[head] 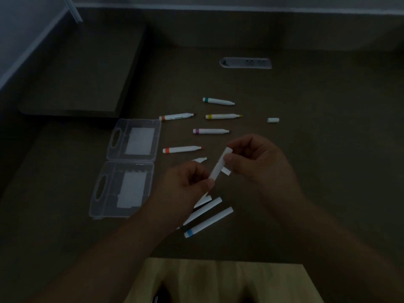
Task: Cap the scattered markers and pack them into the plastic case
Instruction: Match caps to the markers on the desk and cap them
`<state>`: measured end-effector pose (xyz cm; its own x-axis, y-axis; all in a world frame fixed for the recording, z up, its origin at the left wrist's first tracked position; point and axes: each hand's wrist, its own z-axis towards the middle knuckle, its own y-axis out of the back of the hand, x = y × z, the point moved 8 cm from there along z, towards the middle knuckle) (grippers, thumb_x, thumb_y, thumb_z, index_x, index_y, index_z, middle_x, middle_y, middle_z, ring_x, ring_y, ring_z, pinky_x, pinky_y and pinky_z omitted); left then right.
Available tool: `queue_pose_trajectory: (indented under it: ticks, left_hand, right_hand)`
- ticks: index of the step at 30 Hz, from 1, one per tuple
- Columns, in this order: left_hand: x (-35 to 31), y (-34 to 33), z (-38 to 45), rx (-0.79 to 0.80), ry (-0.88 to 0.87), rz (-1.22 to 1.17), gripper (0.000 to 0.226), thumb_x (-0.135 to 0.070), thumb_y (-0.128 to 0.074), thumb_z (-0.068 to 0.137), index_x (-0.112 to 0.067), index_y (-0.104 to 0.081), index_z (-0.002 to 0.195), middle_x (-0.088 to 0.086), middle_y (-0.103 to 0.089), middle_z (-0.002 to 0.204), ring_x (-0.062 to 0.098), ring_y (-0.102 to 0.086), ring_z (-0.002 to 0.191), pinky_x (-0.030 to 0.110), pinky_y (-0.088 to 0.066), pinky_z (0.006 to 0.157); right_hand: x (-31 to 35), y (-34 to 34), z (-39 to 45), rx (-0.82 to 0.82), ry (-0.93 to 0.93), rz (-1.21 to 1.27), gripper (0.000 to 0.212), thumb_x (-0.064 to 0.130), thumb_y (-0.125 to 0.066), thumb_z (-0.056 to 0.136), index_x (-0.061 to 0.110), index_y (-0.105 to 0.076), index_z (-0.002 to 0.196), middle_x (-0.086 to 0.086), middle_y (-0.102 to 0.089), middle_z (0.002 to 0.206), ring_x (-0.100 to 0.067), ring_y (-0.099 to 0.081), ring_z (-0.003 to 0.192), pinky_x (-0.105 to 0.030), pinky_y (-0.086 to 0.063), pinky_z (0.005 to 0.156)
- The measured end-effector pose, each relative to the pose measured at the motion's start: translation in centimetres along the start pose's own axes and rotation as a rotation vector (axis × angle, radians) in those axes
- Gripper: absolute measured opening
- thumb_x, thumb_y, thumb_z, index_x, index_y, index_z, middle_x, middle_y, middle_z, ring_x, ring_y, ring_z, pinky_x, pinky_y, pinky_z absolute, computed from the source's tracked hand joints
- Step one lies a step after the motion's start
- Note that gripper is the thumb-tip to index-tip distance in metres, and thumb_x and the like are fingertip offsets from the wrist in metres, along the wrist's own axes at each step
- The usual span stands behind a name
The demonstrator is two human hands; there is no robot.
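Note:
A white marker [217, 168] is held tilted above the table. My left hand [185, 184] grips its lower end and my right hand [254, 160] pinches the white cap [227, 152] on its upper end. Uncapped markers lie beyond: green-banded [218, 101], brown-banded [177, 116], yellow-banded [223, 116], purple-banded [211, 131] and orange-banded [181, 149]. Capped markers, one blue-banded [208, 221], lie side by side near my left wrist. A loose cap [273, 120] sits at the right. The clear plastic case [129, 167] lies open and flat at the left.
A power socket strip [246, 63] is set into the brown table at the back. A raised block [87, 68] stands at the back left. A light wooden surface [218, 281] shows at the table's near edge. The scene is dim.

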<state>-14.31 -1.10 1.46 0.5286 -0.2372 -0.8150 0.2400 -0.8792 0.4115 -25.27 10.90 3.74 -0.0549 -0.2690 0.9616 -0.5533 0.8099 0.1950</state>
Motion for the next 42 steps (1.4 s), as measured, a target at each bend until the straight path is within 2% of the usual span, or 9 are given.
queue_pose_trajectory:
  ticks: [4,9,12,16,21,27,34,39,42]
  left_hand:
    - [0.2,-0.1,0.0,-0.015,0.002,-0.014,0.007,-0.022,-0.064,0.09,-0.028,-0.066,0.091,-0.009,-0.068,0.089,-0.001,-0.064,0.08,0.015,-0.046,0.065]
    - [1.2,-0.5,-0.6,0.005,0.023,0.01,0.007,-0.018,-0.064,0.091,-0.025,-0.067,0.089,-0.006,-0.068,0.089,0.005,-0.064,0.087,0.024,-0.051,0.078]
    - [1.5,-0.3,-0.9,0.018,0.025,0.079,0.008,-0.021,-0.063,0.091,-0.028,-0.066,0.087,-0.007,-0.066,0.086,0.002,-0.063,0.081,0.017,-0.046,0.068]
    - [2.2,0.9,-0.1,0.04,0.051,0.377,0.011,-0.028,-0.058,0.095,-0.036,-0.057,0.089,-0.01,-0.06,0.089,0.001,-0.058,0.081,0.014,-0.04,0.065]
    - [4.0,1.7,2.0,0.026,0.179,0.734,0.015,-0.031,-0.054,0.096,-0.026,-0.06,0.109,-0.004,-0.059,0.097,0.008,-0.058,0.089,0.031,-0.052,0.088]
    - [5.2,0.3,2.8,0.105,0.25,0.845,0.022,-0.031,-0.053,0.097,-0.022,-0.06,0.116,-0.001,-0.061,0.107,0.012,-0.059,0.097,0.034,-0.051,0.093]
    - [5.3,-0.4,3.0,0.175,0.224,0.902,0.028,-0.032,-0.052,0.098,-0.023,-0.058,0.124,0.0,-0.058,0.115,0.012,-0.056,0.104,0.032,-0.048,0.096]
    - [4.1,0.8,3.0,0.048,0.114,0.811,0.025,-0.039,-0.054,0.096,-0.027,-0.063,0.117,-0.006,-0.06,0.107,0.006,-0.056,0.093,0.025,-0.049,0.086]
    - [2.6,2.7,3.8,-0.141,0.031,0.782,0.025,-0.037,-0.058,0.094,-0.024,-0.06,0.115,-0.005,-0.054,0.108,0.006,-0.048,0.092,0.026,-0.045,0.086]
  right_hand:
    - [-0.5,-0.5,-0.3,-0.014,-0.029,-0.006,0.02,0.013,-0.07,0.085,0.03,-0.061,0.091,0.004,-0.067,0.101,-0.01,-0.066,0.095,-0.025,-0.053,0.072]
    - [-1.5,-1.5,-1.0,-0.01,-0.08,-0.05,0.02,0.015,-0.069,0.086,0.033,-0.059,0.087,0.012,-0.064,0.091,0.004,-0.065,0.082,-0.018,-0.053,0.066]
    - [-2.4,-1.5,-1.4,-0.003,-0.131,-0.074,0.018,0.017,-0.07,0.086,0.033,-0.061,0.089,0.009,-0.067,0.091,-0.001,-0.068,0.083,-0.023,-0.057,0.069]
    - [-4.2,1.1,-1.4,-0.097,-0.207,-0.076,0.019,0.017,-0.071,0.085,0.032,-0.064,0.092,0.007,-0.067,0.093,-0.007,-0.066,0.087,-0.026,-0.055,0.07]
    - [-6.4,5.0,-0.8,-0.264,-0.238,-0.193,0.013,0.02,-0.069,0.089,0.031,-0.067,0.094,0.009,-0.067,0.098,-0.006,-0.064,0.089,-0.025,-0.052,0.073]
    - [-5.9,1.3,0.5,-0.039,-0.082,-0.692,0.015,0.024,-0.062,0.092,0.033,-0.065,0.105,0.016,-0.056,0.103,-0.001,-0.054,0.094,-0.025,-0.049,0.09]
    - [-5.6,-1.7,2.5,0.064,0.071,-1.087,0.036,0.048,-0.053,0.093,0.032,-0.057,0.126,0.003,-0.052,0.129,-0.016,-0.043,0.124,-0.038,-0.037,0.106]
    - [-5.8,-2.6,3.0,0.108,0.075,-1.121,0.032,0.045,-0.051,0.095,0.03,-0.059,0.122,0.001,-0.052,0.131,-0.018,-0.042,0.125,-0.038,-0.032,0.108]
    - [-5.4,-2.6,2.9,0.12,0.078,-1.11,0.03,0.042,-0.051,0.096,0.028,-0.06,0.121,0.0,-0.051,0.129,-0.018,-0.041,0.125,-0.037,-0.033,0.108]
